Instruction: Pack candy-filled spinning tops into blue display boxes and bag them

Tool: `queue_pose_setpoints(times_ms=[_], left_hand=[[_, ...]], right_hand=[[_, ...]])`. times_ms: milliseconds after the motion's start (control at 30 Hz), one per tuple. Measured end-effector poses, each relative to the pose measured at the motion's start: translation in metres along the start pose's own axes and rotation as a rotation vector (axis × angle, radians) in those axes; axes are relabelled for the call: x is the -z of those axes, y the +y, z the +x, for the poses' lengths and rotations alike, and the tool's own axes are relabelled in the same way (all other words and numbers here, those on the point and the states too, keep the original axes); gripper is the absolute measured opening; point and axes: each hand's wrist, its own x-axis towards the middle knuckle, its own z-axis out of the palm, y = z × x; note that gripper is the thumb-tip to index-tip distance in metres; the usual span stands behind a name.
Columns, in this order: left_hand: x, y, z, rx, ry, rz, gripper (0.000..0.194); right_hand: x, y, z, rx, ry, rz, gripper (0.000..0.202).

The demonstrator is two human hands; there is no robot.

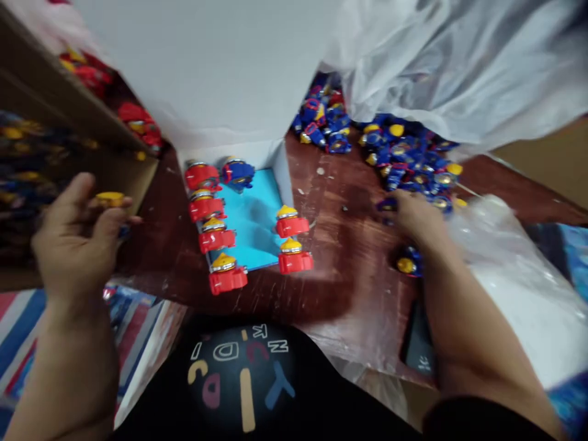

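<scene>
A person's left hand pinches a yellow-topped toy beside an open white box, with red toys and one blue toy along its sides. The blurred right hand, its grip unclear, meets another toy near a blue pile on the surface.

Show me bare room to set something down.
Widest: brown tabletop between the right wall of the white box and the right hand. Inside the box, blue floor shows between the left column of red toys and the right pair. Crowded: the blue toy pile beyond the right hand and the cardboard box at left.
</scene>
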Motion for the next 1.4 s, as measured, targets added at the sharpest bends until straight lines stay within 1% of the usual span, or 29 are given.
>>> queue_pose_setpoints(times_ms=[67, 100, 133, 200, 233, 300, 367, 400, 467, 533, 633, 700, 733, 767, 867, 900, 933, 967, 1000, 1067, 1100, 1133, 1167, 1200, 1233, 1300, 1333, 1367, 1400], left_hand=[[-0.007, 0.029, -0.009, -0.023, -0.069, -0.048, 0.05], [-0.012, 0.043, -0.015, -0.037, -0.155, -0.069, 0.042], [-0.017, 0.055, -0.02, -0.057, -0.272, -0.086, 0.037], [-0.029, 0.075, -0.031, -0.134, -0.54, -0.115, 0.033], [-0.037, 0.081, -0.036, -0.182, -0.665, -0.13, 0.032], [-0.05, 0.087, -0.043, -0.258, -0.819, -0.171, 0.032], [-0.058, 0.087, -0.047, -0.27, -0.871, -0.197, 0.032], [-0.059, 0.086, -0.048, -0.261, -0.878, -0.2, 0.032], [-0.055, 0.085, -0.049, -0.238, -0.884, -0.2, 0.03], [-0.047, 0.085, -0.051, -0.25, -0.86, -0.2, 0.028], [-0.039, 0.084, -0.054, -0.434, -0.753, -0.117, 0.025], [-0.04, 0.078, -0.055, -0.617, -0.652, -0.008, 0.025], [-0.043, 0.073, -0.055, -0.716, -0.58, 0.049, 0.026], [-0.045, 0.068, -0.055, -0.819, -0.488, 0.107, 0.026], [-0.051, 0.052, -0.051, -1.128, -0.178, 0.244, 0.025], [-0.051, 0.049, -0.049, -1.187, -0.117, 0.272, 0.027], [-0.05, 0.048, -0.046, -1.201, -0.094, 0.287, 0.031], [-0.047, 0.049, -0.042, -1.168, -0.095, 0.281, 0.037], [-0.045, 0.052, -0.038, -1.088, -0.108, 0.258, 0.045], [-0.041, 0.061, -0.029, -0.836, -0.184, 0.167, 0.056], [-0.04, 0.067, -0.026, -0.702, -0.273, 0.113, 0.055], [-0.04, 0.073, -0.023, -0.598, -0.375, 0.076, 0.05], [-0.041, 0.077, -0.021, -0.544, -0.459, 0.067, 0.044], [-0.042, 0.081, -0.02, -0.56, -0.502, 0.085, 0.04], [-0.044, 0.084, -0.02, -0.643, -0.485, 0.123, 0.036], [-0.046, 0.083, -0.019, -0.905, -0.309, 0.222, 0.029], [-0.046, 0.08, -0.017, -1.025, -0.221, 0.272, 0.03], [-0.046, 0.074, -0.015, -1.119, -0.16, 0.31, 0.032], [-0.045, 0.065, -0.01, -1.173, -0.129, 0.338, 0.037]], right_hand=[[0.025, -0.01, -0.02, 0.103, 0.133, 0.114, 0.065], [0.04, -0.021, -0.033, 0.19, 0.206, 0.228, 0.073], [0.056, -0.037, -0.047, 0.327, 0.284, 0.413, 0.079], [0.081, -0.077, -0.079, 0.618, 0.244, 0.732, 0.082], [0.089, -0.099, -0.094, 0.774, 0.232, 0.795, 0.085], [0.092, -0.142, -0.115, 1.055, 0.194, 0.762, 0.076], [0.082, -0.174, -0.125, 1.252, 0.16, 0.741, 0.066], [0.075, -0.185, -0.126, 1.303, 0.138, 0.759, 0.063], [0.059, -0.195, -0.127, 1.325, 0.107, 0.819, 0.062], [0.047, -0.197, -0.126, 1.293, 0.113, 0.878, 0.068], [0.038, -0.199, -0.129, 1.301, 0.135, 0.905, 0.071], [0.037, -0.204, -0.135, 1.275, 0.121, 0.901, 0.061], [0.037, -0.207, -0.139, 1.224, 0.066, 0.937, 0.057], [0.038, -0.211, -0.143, 1.147, -0.031, 1.004, 0.055], [0.044, -0.22, -0.15, 0.893, -0.446, 1.211, 0.056], [0.048, -0.221, -0.15, 0.849, -0.527, 1.238, 0.057], [0.054, -0.221, -0.149, 0.829, -0.54, 1.238, 0.058], [0.061, -0.22, -0.147, 0.831, -0.489, 1.217, 0.058], [0.068, -0.219, -0.144, 0.842, -0.392, 1.188, 0.058], [0.083, -0.217, -0.136, 0.874, -0.176, 1.108, 0.058], [0.089, -0.217, -0.133, 0.886, -0.103, 1.069, 0.058], [0.093, -0.218, -0.131, 0.895, -0.07, 1.043, 0.059], [0.096, -0.22, -0.129, 0.894, -0.083, 1.031, 0.059], [0.097, -0.222, -0.129, 0.887, -0.131, 1.033, 0.057], [0.097, -0.224, -0.129, 0.874, -0.198, 1.049, 0.055], [0.095, -0.227, -0.128, 0.854, -0.318, 1.077, 0.049], [0.093, -0.227, -0.126, 0.867, -0.324, 1.069, 0.048], [0.092, -0.226, -0.121, 0.905, -0.264, 1.04, 0.049], [0.091, -0.225, -0.115, 0.965, -0.154, 0.976, 0.051]])
